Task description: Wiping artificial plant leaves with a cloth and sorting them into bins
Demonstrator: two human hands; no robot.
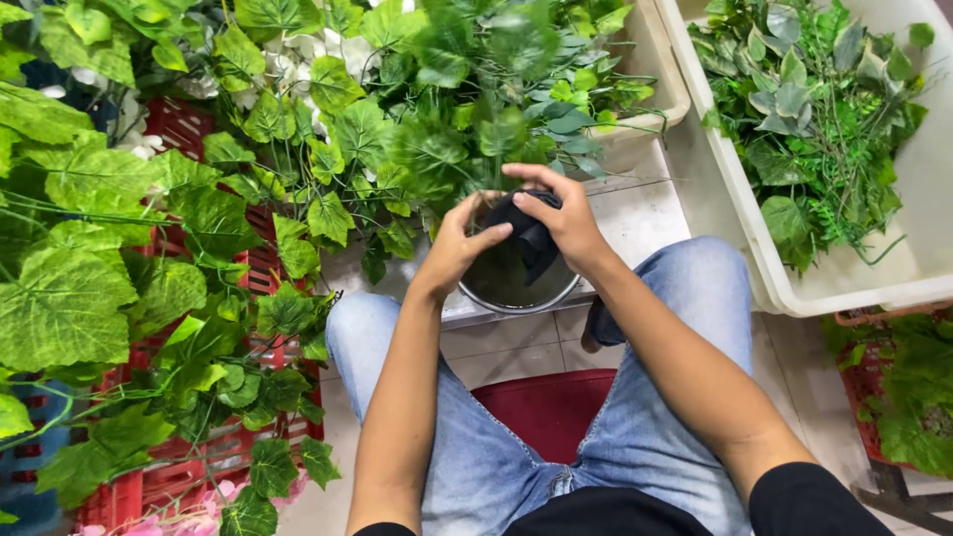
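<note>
Pinching a black cloth (528, 236), right hand (564, 220) and left hand (459, 242) both keep a clenched grip on it, directly above a round metal bowl (516, 283). Artificial green foliage (328, 119) crowds behind; white bin (898, 199) right, red crate (189, 129) left.

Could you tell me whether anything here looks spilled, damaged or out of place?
Nothing stands out. Both hands, left and right, grip a dark cloth over a metal bowl; leafy vines sprawl from red crates.
</note>
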